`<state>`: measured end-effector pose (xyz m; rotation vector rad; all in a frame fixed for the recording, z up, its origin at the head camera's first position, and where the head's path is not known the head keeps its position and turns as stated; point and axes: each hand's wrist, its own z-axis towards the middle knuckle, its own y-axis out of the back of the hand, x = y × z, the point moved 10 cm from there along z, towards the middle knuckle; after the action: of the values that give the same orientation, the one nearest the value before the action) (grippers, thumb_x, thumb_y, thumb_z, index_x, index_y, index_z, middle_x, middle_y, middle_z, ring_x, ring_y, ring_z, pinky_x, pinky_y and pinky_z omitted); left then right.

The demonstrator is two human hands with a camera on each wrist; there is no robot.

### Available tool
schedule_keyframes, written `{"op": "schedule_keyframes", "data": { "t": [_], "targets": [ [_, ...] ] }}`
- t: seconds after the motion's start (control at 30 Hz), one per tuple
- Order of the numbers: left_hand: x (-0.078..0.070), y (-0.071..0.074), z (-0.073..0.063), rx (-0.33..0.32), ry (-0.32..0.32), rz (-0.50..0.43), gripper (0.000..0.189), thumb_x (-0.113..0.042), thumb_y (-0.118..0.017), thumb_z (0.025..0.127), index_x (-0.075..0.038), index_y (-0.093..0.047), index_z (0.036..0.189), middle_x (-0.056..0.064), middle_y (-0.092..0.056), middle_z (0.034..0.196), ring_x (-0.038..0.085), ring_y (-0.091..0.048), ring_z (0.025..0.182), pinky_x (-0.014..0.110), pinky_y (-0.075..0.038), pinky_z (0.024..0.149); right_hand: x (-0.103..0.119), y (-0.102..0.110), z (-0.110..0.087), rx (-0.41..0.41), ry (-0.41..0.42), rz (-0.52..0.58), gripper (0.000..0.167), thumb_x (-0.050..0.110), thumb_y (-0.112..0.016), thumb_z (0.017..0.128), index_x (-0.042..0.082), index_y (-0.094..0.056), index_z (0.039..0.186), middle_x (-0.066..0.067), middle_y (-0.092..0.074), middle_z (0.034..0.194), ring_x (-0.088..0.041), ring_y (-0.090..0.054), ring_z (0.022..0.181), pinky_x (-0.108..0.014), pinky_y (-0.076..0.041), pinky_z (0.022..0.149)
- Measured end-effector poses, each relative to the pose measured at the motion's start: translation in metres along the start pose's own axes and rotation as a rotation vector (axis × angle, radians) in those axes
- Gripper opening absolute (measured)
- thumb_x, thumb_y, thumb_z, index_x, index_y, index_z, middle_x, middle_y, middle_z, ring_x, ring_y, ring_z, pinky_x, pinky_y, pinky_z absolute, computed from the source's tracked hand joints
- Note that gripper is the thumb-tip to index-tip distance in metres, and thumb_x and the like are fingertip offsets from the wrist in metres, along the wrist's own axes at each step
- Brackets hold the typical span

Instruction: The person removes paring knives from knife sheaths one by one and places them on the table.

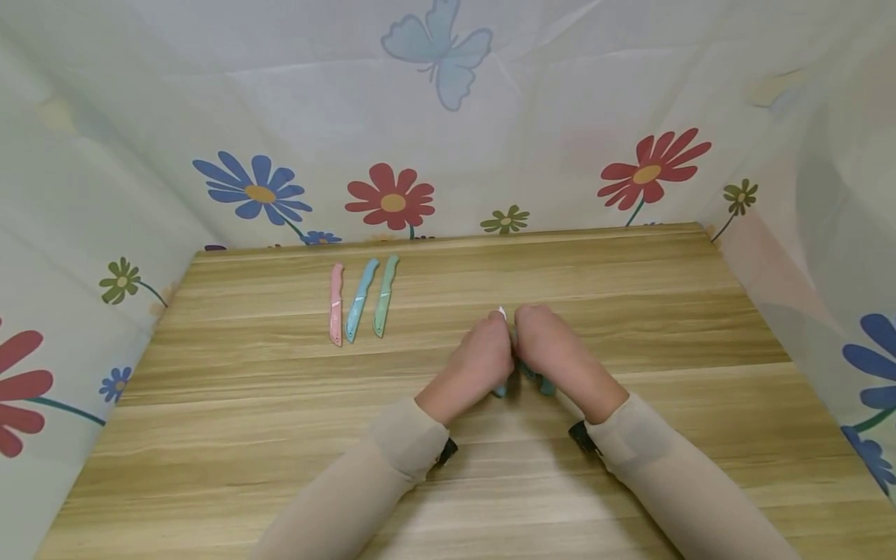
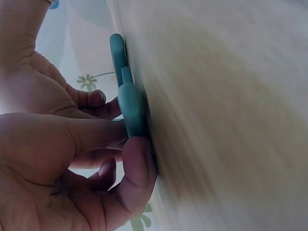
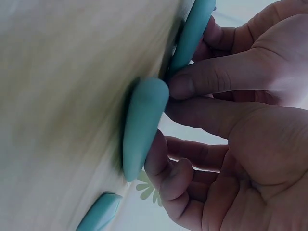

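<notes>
In the head view my left hand (image 1: 479,356) and right hand (image 1: 558,354) meet near the middle of the wooden table. The left hand pinches a teal handle-like piece (image 2: 131,110) between thumb and fingers, low over the tabletop. Fingers of the right hand are curled at a second teal rounded piece (image 3: 146,127), close to the wood. A small white tip (image 1: 502,311) shows beyond the left fingers. Most of both pieces is hidden by the hands, so I cannot tell their kind. Another teal piece (image 3: 98,212) lies on the table in the right wrist view.
Three slim knives lie side by side at the back left: a pink knife (image 1: 337,303), a blue knife (image 1: 362,299) and a green knife (image 1: 386,295). A flower-printed curtain (image 1: 504,148) borders the wooden table (image 1: 231,435) at the back and sides.
</notes>
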<state>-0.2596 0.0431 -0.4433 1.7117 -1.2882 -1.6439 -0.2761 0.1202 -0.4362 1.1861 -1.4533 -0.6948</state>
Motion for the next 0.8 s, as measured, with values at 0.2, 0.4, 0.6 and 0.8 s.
{"op": "schedule_keyframes", "data": {
  "t": [0.2, 0.4, 0.6, 0.8],
  "targets": [
    [-0.003, 0.0, -0.001, -0.013, -0.015, -0.005, 0.019, -0.005, -0.064, 0.1, 0.001, -0.054, 0.115, 0.012, -0.06, 0.083, 0.024, -0.062, 0.066, 0.032, -0.053, 0.056, -0.001, 0.004, -0.001, -0.012, 0.008, 0.024, 0.004, 0.002, -0.062, 0.097, 0.0, -0.063, 0.094, -0.014, -0.064, 0.086, -0.026, -0.059, 0.072, -0.035, -0.052, 0.064],
    [-0.005, 0.001, -0.001, -0.043, -0.029, 0.015, 0.023, -0.005, -0.066, 0.098, 0.002, -0.055, 0.117, 0.015, -0.064, 0.09, 0.025, -0.063, 0.072, 0.037, -0.055, 0.062, 0.001, 0.01, -0.003, -0.027, 0.025, -0.007, 0.025, 0.009, -0.065, 0.102, -0.01, -0.067, 0.118, -0.024, -0.071, 0.117, -0.032, -0.068, 0.097, -0.044, -0.058, 0.087],
    [-0.003, 0.002, -0.003, -0.038, -0.039, -0.003, 0.025, -0.003, -0.068, 0.094, 0.0, -0.055, 0.116, 0.012, -0.062, 0.089, 0.024, -0.062, 0.071, 0.035, -0.053, 0.059, 0.002, 0.016, -0.006, -0.049, 0.04, -0.024, 0.036, 0.014, -0.07, 0.102, -0.012, -0.065, 0.126, -0.028, -0.069, 0.126, -0.038, -0.068, 0.113, -0.05, -0.056, 0.096],
    [-0.002, 0.012, -0.006, -0.069, -0.074, 0.045, 0.029, -0.009, -0.069, 0.095, 0.0, -0.055, 0.119, 0.012, -0.063, 0.096, 0.024, -0.061, 0.079, 0.038, -0.054, 0.068, 0.004, 0.021, -0.008, -0.07, 0.062, -0.017, 0.041, 0.015, -0.071, 0.102, -0.013, -0.063, 0.131, -0.03, -0.067, 0.129, -0.042, -0.066, 0.119, -0.053, -0.055, 0.099]
  ]
}}
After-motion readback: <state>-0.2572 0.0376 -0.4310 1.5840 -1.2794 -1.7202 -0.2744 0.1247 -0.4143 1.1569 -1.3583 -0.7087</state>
